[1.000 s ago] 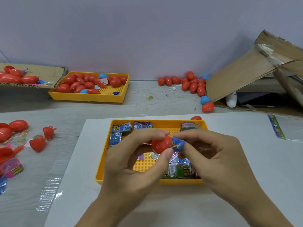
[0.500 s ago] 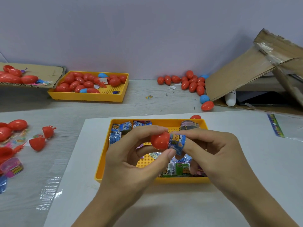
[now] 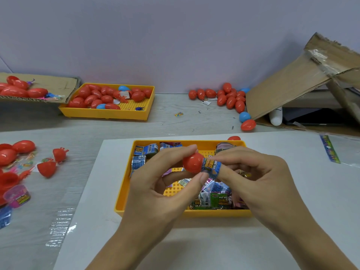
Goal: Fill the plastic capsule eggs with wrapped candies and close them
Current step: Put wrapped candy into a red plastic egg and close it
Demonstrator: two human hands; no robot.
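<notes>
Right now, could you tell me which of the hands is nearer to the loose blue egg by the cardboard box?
The right hand. It is over the near tray's right half, below and left of the blue egg; the left hand is farther left, gripping the red egg half.

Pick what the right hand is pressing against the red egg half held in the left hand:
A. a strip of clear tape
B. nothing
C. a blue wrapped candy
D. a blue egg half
C: the right hand pinches a blue wrapped candy against the open end of the red egg half that the left hand holds.
</notes>
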